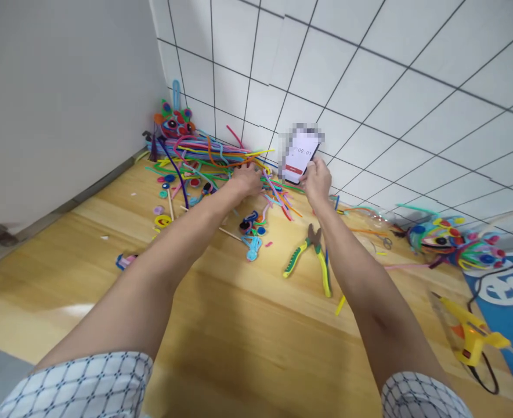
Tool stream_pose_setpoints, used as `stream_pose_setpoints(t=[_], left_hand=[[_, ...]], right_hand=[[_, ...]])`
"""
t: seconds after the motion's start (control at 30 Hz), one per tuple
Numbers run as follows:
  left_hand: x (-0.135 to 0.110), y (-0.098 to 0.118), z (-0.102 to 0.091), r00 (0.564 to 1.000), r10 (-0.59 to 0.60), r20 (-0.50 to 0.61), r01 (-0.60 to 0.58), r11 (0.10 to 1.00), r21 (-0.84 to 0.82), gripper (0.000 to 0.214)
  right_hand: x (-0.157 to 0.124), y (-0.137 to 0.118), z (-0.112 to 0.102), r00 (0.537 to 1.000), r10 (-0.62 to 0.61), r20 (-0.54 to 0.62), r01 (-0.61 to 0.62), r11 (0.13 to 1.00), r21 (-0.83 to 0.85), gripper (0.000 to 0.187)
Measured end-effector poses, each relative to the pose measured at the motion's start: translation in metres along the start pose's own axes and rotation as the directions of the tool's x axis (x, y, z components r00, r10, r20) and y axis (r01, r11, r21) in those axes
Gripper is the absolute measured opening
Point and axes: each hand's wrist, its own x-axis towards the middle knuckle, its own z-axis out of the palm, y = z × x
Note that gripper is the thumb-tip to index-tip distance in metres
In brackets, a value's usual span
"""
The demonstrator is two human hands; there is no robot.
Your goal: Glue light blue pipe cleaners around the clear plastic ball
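Observation:
My right hand (318, 179) grips the lower right edge of a phone (302, 154), which leans near the tiled wall with a timer on its screen. My left hand (246, 177) reaches into a pile of colourful pipe cleaners (213, 150) along the wall; its fingers look apart, resting on the stems, and their tips are partly hidden. Small pipe-cleaner pieces, including a light blue one (253, 248), lie just in front of that hand. Below my right wrist, pliers (312, 232) with green and yellow handles rest with their handles spread.
A colourful pipe-cleaner animal head (176, 123) stands in the back left corner, and more such figures (443, 241) are at the right. A yellow glue gun (468, 328) with a cord lies near the blue mat (504, 302). Small scissors (386, 242) lie behind my right forearm.

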Motion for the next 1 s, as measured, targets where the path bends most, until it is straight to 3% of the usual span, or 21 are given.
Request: stream_pose_setpoints(t=[0.13,0.33,0.73,1.0], left_hand=[[-0.007,-0.006,-0.005,0.998,-0.052,0.030,0.051,0.999,0.013,0.061],[-0.011,-0.008,-0.004,0.993,-0.116,0.009,0.116,0.993,0.025,0.055],[-0.008,-0.013,0.008,0.996,-0.081,-0.025,0.082,0.995,0.049,0.051],[-0.006,-0.016,0.009,0.998,-0.054,-0.013,0.055,0.997,0.053,0.049]], right_hand=[[0.006,-0.004,0.026,0.995,0.094,-0.025,-0.094,0.995,-0.022,0.043],[0.002,-0.005,0.046,0.996,0.092,0.002,-0.092,0.991,0.100,0.051],[0.004,0.012,0.064,0.984,0.171,0.040,-0.176,0.962,0.208,0.046],[0.003,0.017,0.065,0.989,0.142,0.043,-0.147,0.974,0.174,0.039]])
